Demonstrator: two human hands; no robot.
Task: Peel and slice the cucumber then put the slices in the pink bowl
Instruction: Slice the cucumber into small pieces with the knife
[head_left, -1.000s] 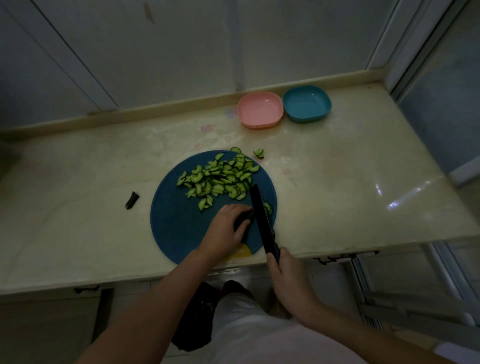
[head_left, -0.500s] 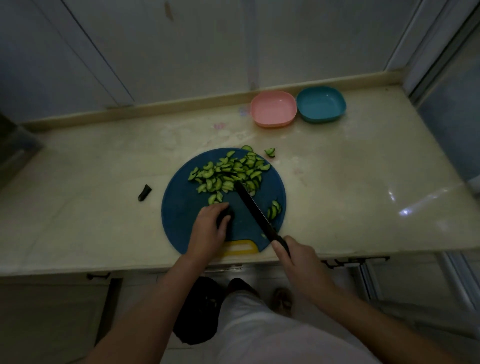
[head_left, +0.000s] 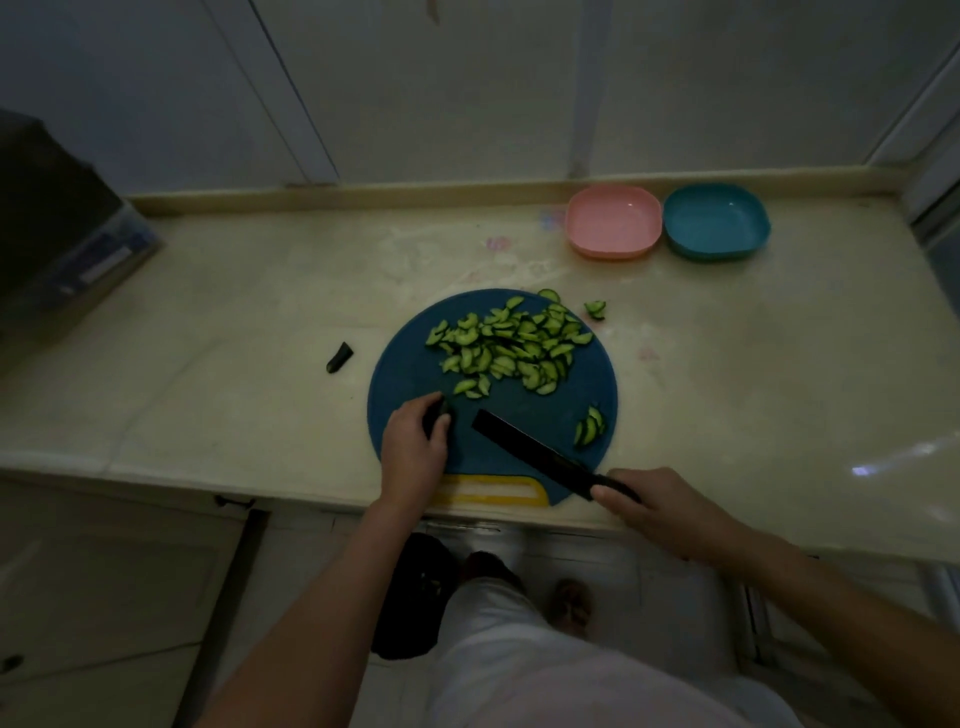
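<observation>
Now, left hand: fingers curled round the cucumber stub on the board.
Right hand: grips the knife, blade over the board.
Slices: heaped on the board's far half.
Pink bowl: far back on the surface, well apart.

I'm gripping the dark cucumber end with my left hand on the round blue cutting board. My right hand is holding the black knife by its handle, its blade angling over the board's near side, just beside the cucumber end. Cucumber slices are lying heaped on the far half. The pink bowl is sitting against the teal bowl at the back of the counter.
</observation>
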